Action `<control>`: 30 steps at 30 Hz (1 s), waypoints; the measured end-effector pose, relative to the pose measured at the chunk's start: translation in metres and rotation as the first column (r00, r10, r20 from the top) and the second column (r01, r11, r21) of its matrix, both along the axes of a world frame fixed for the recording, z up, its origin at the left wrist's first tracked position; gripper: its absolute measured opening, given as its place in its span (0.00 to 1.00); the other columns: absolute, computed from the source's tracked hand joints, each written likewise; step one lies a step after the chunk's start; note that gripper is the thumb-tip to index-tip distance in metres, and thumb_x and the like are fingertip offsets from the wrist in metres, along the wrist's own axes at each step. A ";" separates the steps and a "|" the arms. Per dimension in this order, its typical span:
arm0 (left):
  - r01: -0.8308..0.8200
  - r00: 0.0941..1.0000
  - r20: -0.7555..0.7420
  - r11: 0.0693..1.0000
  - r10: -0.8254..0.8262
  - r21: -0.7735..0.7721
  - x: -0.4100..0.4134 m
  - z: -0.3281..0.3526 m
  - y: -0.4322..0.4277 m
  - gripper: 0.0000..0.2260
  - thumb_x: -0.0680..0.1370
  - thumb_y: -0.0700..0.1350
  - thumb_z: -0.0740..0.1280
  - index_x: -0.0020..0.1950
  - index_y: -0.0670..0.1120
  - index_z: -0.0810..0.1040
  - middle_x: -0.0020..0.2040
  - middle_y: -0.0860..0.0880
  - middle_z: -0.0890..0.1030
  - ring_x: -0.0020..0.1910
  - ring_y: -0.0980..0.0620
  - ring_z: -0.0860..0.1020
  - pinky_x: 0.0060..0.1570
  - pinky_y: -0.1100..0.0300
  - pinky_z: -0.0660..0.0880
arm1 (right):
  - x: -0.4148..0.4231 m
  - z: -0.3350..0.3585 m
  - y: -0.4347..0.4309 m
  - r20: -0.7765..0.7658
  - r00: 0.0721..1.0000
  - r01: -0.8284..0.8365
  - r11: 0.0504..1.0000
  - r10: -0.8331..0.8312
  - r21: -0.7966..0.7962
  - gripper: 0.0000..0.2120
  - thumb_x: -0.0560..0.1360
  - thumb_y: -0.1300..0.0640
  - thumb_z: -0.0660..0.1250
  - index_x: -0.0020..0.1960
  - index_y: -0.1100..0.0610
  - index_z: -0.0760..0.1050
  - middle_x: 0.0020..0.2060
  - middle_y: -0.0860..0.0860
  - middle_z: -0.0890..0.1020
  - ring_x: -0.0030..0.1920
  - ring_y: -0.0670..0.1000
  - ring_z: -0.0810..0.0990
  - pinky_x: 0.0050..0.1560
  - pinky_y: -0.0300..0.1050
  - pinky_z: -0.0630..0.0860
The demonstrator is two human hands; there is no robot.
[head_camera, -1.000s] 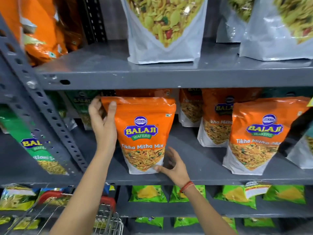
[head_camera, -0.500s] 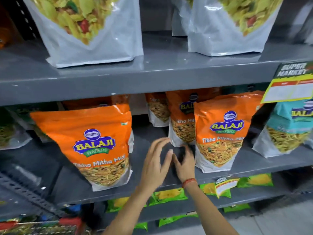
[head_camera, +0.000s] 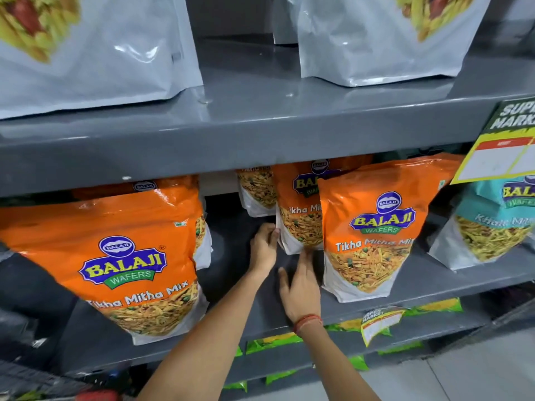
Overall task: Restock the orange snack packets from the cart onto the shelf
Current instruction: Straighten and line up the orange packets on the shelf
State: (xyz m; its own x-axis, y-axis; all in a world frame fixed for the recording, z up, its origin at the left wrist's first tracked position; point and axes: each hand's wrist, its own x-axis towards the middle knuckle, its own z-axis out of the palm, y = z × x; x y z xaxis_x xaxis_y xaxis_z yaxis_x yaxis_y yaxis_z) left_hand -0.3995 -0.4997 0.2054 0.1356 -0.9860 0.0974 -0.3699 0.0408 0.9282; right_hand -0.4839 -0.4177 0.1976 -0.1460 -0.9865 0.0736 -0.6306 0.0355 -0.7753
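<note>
Fingers of the left hand [head_camera: 264, 248] and right hand [head_camera: 301, 287] are extended, touching the rear orange foil snack packet [head_camera: 298, 224] mid-shelf; nothing is grasped.

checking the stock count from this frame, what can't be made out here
- Head view: the rear orange packets have their tops hidden by the upper shelf edge.
- The teal packet is cut off by the right edge and partly covered by the price tag.
- The left hand touches the middle packet; its grip cannot be judged.
- The cart is almost entirely out of frame.
</note>
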 end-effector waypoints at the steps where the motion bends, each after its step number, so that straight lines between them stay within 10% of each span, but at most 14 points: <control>1: -0.005 1.000 0.011 1.000 0.005 -0.002 0.001 0.001 0.001 0.08 0.79 0.41 0.60 0.51 0.37 0.75 0.48 0.39 0.81 0.48 0.43 0.78 0.45 0.55 0.71 | 0.001 0.001 0.001 -0.010 1.000 -0.011 1.000 0.011 0.005 0.33 0.78 0.53 0.59 0.76 0.61 0.47 0.77 0.59 0.50 0.77 0.55 0.52 0.73 0.42 0.54; 13: -0.064 0.997 0.039 0.998 0.063 0.012 0.044 0.006 0.026 0.08 0.78 0.39 0.61 0.54 0.37 0.76 0.52 0.39 0.81 0.53 0.41 0.78 0.50 0.54 0.72 | 0.023 -0.006 0.027 -0.078 0.988 -0.131 0.991 0.131 -0.001 0.33 0.78 0.50 0.58 0.76 0.59 0.46 0.77 0.54 0.48 0.77 0.51 0.50 0.73 0.42 0.58; 20: -0.169 0.853 -0.502 0.986 0.143 -0.005 0.029 0.114 0.009 0.24 0.77 0.54 0.62 0.71 0.49 0.63 0.58 0.54 0.69 0.53 0.59 0.72 0.46 0.67 0.71 | 0.015 0.015 0.018 -0.261 0.962 -0.160 0.932 0.074 -0.324 0.28 0.73 0.59 0.66 0.70 0.63 0.64 0.71 0.63 0.66 0.70 0.63 0.68 0.66 0.55 0.70; 23: -0.252 0.862 -0.470 0.965 0.190 -0.072 0.024 0.152 -0.005 0.21 0.77 0.46 0.64 0.69 0.44 0.66 0.56 0.51 0.71 0.48 0.57 0.69 0.31 0.77 0.71 | 0.012 0.016 0.014 -0.307 0.947 -0.193 0.925 0.090 -0.326 0.29 0.73 0.58 0.66 0.71 0.63 0.62 0.73 0.63 0.61 0.71 0.63 0.66 0.67 0.56 0.70; 30: -0.191 0.859 -0.506 0.965 0.078 -0.177 0.030 0.147 0.010 0.19 0.78 0.45 0.63 0.68 0.44 0.67 0.60 0.54 0.73 0.52 0.64 0.75 0.36 0.84 0.68 | 0.006 0.019 0.025 -0.228 0.964 -0.222 0.891 0.139 -0.395 0.26 0.75 0.58 0.63 0.71 0.63 0.63 0.73 0.61 0.64 0.72 0.60 0.64 0.70 0.53 0.67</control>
